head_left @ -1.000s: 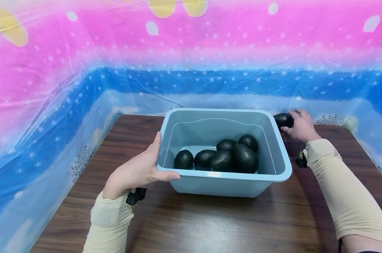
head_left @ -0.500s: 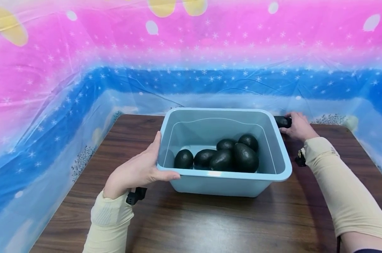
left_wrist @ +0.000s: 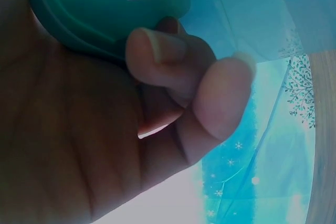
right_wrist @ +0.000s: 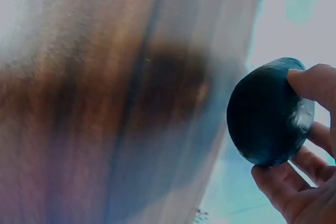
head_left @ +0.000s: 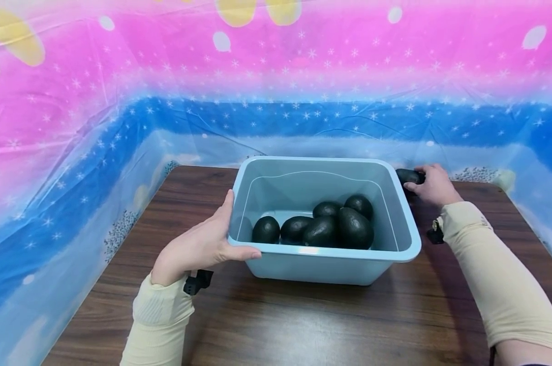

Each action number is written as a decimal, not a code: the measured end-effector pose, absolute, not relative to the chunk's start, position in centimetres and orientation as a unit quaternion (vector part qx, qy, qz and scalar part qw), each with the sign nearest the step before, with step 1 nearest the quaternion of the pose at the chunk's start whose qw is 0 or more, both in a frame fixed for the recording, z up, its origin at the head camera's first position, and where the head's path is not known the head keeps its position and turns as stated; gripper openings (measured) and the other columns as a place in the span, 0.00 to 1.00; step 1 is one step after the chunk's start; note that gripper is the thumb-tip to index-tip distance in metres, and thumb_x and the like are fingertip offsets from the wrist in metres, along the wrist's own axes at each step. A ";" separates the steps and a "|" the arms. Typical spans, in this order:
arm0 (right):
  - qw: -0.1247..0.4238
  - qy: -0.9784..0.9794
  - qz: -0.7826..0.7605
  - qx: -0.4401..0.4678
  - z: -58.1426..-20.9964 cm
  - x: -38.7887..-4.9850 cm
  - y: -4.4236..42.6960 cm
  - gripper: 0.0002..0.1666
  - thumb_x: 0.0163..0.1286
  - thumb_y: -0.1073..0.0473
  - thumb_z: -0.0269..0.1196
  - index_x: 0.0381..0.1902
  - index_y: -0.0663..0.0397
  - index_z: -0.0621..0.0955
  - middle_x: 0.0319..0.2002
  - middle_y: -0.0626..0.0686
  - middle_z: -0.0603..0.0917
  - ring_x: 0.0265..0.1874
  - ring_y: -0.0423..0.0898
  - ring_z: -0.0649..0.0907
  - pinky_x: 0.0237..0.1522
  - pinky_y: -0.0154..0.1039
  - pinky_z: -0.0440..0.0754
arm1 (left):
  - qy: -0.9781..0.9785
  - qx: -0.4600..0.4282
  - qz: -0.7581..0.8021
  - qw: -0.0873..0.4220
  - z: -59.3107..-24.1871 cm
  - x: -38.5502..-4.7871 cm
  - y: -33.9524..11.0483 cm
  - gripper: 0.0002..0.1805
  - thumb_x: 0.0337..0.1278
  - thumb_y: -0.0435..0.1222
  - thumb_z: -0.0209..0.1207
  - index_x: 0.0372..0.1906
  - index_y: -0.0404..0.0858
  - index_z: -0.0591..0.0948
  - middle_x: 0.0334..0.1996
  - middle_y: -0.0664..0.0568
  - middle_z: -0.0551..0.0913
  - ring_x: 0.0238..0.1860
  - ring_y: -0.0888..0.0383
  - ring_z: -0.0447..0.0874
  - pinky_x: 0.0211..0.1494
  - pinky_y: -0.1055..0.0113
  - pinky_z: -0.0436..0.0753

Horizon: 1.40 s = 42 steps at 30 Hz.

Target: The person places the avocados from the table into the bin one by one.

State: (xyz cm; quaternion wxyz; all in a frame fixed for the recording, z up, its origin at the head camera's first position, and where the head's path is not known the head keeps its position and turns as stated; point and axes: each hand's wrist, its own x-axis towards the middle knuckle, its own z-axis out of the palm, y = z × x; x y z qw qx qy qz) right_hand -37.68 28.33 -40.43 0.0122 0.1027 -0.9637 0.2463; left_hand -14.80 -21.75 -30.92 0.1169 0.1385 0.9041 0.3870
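A light blue plastic bin [head_left: 322,267] stands on the table, with several dark, glossy avocados [head_left: 322,231] lying in it. My left hand [head_left: 195,251] holds the bin's near left corner, the thumb along the front and the fingers at the left side. Curled fingers [left_wrist: 223,98] of that hand show against the bin in the left wrist view. Behind the bin's right side, my right hand [head_left: 436,187] grips another avocado [right_wrist: 268,111] between thumb and fingers. In the head view the bin's rim hides part of that avocado.
The dark wood-grain table [head_left: 299,330] extends around the bin. A pink and blue patterned sheet [head_left: 294,81] hangs along the back and both sides, close to the table's far edge.
The right hand's fingers, spread over the avocado a second ago, have drawn in around it. The hand and avocado have shifted only slightly. The left hand and bin have stayed put.
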 end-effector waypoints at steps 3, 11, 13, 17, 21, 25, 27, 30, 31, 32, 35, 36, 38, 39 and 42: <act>0.039 -0.958 0.266 0.098 -39.5 -37.4 28.6 0.41 0.69 0.47 0.62 0.65 0.75 0.66 0.54 0.76 0.64 0.51 0.69 0.65 0.52 0.65 0.65 | 0.905 0.138 0.385 0.119 -30.9 -14.8 -21.8 0.73 0.41 0.63 0.70 0.75 0.51 0.26 0.76 0.51 0.46 0.70 0.55 0.58 0.65 0.51 0.66; 0.115 -0.943 0.291 0.110 -35.6 -36.1 28.4 0.41 0.69 0.46 0.62 0.66 0.73 0.67 0.55 0.74 0.65 0.53 0.69 0.68 0.51 0.63 0.66 | 0.911 0.133 0.369 0.125 -31.1 -14.9 -22.0 0.73 0.44 0.62 0.68 0.75 0.49 0.24 0.77 0.48 0.43 0.71 0.51 0.57 0.64 0.48 0.67; 0.127 -0.939 0.296 0.117 -34.4 -35.4 28.0 0.41 0.69 0.46 0.62 0.67 0.71 0.66 0.56 0.73 0.66 0.53 0.68 0.69 0.50 0.62 0.67 | 0.908 0.137 0.375 0.124 -31.2 -14.9 -22.1 0.72 0.44 0.61 0.69 0.75 0.49 0.24 0.76 0.47 0.45 0.71 0.51 0.58 0.63 0.48 0.67; 0.147 -0.931 0.308 0.132 -32.0 -34.3 26.8 0.41 0.69 0.45 0.62 0.69 0.66 0.66 0.58 0.70 0.66 0.54 0.67 0.71 0.50 0.62 0.69 | 0.903 0.141 0.387 0.122 -31.3 -14.9 -22.2 0.71 0.44 0.60 0.70 0.75 0.51 0.25 0.76 0.47 0.47 0.70 0.50 0.59 0.62 0.48 0.68; 0.166 -0.920 0.318 0.159 -30.0 -33.2 25.4 0.40 0.67 0.45 0.63 0.69 0.61 0.68 0.58 0.66 0.66 0.54 0.64 0.73 0.53 0.60 0.71 | 0.905 0.141 0.384 0.117 -31.4 -14.9 -22.2 0.72 0.45 0.60 0.70 0.75 0.50 0.25 0.76 0.47 0.46 0.70 0.51 0.59 0.62 0.48 0.68; 0.190 -0.906 0.320 0.199 -28.5 -31.7 23.8 0.37 0.66 0.48 0.66 0.67 0.61 0.71 0.55 0.64 0.68 0.53 0.59 0.73 0.56 0.57 0.72 | 0.904 0.148 0.387 0.110 -31.3 -14.8 -22.1 0.71 0.44 0.59 0.70 0.76 0.50 0.26 0.75 0.48 0.48 0.69 0.51 0.60 0.63 0.48 0.68; 0.202 -0.900 0.317 0.220 -27.8 -30.9 23.0 0.36 0.66 0.51 0.66 0.67 0.61 0.71 0.55 0.63 0.68 0.53 0.57 0.72 0.56 0.54 0.73 | 0.902 0.153 0.389 0.109 -31.3 -14.8 -22.1 0.71 0.45 0.59 0.70 0.76 0.50 0.26 0.75 0.47 0.48 0.69 0.51 0.60 0.63 0.48 0.67; 0.221 -0.891 0.309 0.250 -26.9 -29.6 22.0 0.34 0.65 0.53 0.67 0.66 0.60 0.72 0.54 0.61 0.69 0.52 0.54 0.73 0.57 0.47 0.74 | 0.901 0.158 0.390 0.109 -31.3 -14.9 -22.0 0.71 0.46 0.58 0.70 0.75 0.51 0.26 0.75 0.47 0.47 0.69 0.50 0.60 0.63 0.47 0.68; 0.226 -0.888 0.307 0.257 -26.6 -29.1 21.7 0.34 0.65 0.54 0.67 0.66 0.59 0.73 0.54 0.61 0.69 0.51 0.53 0.74 0.57 0.41 0.75 | 0.901 0.158 0.389 0.110 -31.3 -14.9 -21.9 0.71 0.46 0.58 0.70 0.75 0.51 0.25 0.76 0.47 0.47 0.70 0.49 0.60 0.63 0.47 0.68; 0.230 -0.886 0.303 0.265 -26.3 -28.7 21.3 0.34 0.65 0.55 0.68 0.66 0.58 0.73 0.54 0.60 0.69 0.51 0.53 0.74 0.56 0.37 0.74 | 0.902 0.158 0.387 0.110 -31.3 -14.9 -21.9 0.71 0.46 0.58 0.70 0.75 0.51 0.25 0.76 0.47 0.46 0.70 0.49 0.59 0.63 0.46 0.67; 0.247 -0.876 0.295 0.292 -25.5 -27.6 20.4 0.34 0.63 0.58 0.69 0.65 0.57 0.73 0.54 0.59 0.70 0.50 0.51 0.75 0.53 0.25 0.71 | 0.904 0.155 0.382 0.112 -31.3 -14.9 -21.9 0.71 0.46 0.59 0.69 0.75 0.51 0.25 0.76 0.47 0.45 0.70 0.49 0.59 0.63 0.46 0.67; 0.252 -0.872 0.292 0.301 -25.3 -27.3 20.2 0.34 0.62 0.59 0.70 0.65 0.57 0.74 0.54 0.59 0.70 0.49 0.50 0.75 0.52 0.22 0.69 | 0.905 0.154 0.381 0.112 -31.2 -15.0 -21.9 0.71 0.46 0.59 0.69 0.75 0.51 0.25 0.76 0.47 0.45 0.70 0.49 0.58 0.63 0.46 0.67; 0.262 -0.864 0.287 0.319 -24.9 -26.7 19.7 0.34 0.60 0.62 0.71 0.64 0.58 0.74 0.54 0.59 0.71 0.49 0.50 0.75 0.51 0.21 0.68 | 0.908 0.150 0.375 0.113 -31.3 -15.0 -21.8 0.71 0.46 0.60 0.69 0.75 0.50 0.24 0.76 0.47 0.44 0.71 0.50 0.58 0.64 0.46 0.67; 0.266 -0.861 0.285 0.327 -24.8 -26.5 19.5 0.35 0.59 0.63 0.72 0.64 0.58 0.74 0.54 0.59 0.71 0.49 0.49 0.75 0.51 0.20 0.68 | 0.909 0.149 0.373 0.113 -31.2 -15.0 -21.8 0.71 0.46 0.60 0.69 0.75 0.50 0.24 0.76 0.47 0.44 0.71 0.50 0.57 0.64 0.46 0.67; 0.273 -0.853 0.280 0.346 -24.5 -26.0 19.1 0.35 0.58 0.65 0.73 0.63 0.61 0.75 0.54 0.59 0.71 0.49 0.49 0.76 0.52 0.20 0.68 | 0.910 0.148 0.370 0.114 -31.3 -15.0 -21.8 0.71 0.46 0.60 0.69 0.75 0.50 0.24 0.77 0.47 0.43 0.71 0.50 0.56 0.64 0.46 0.66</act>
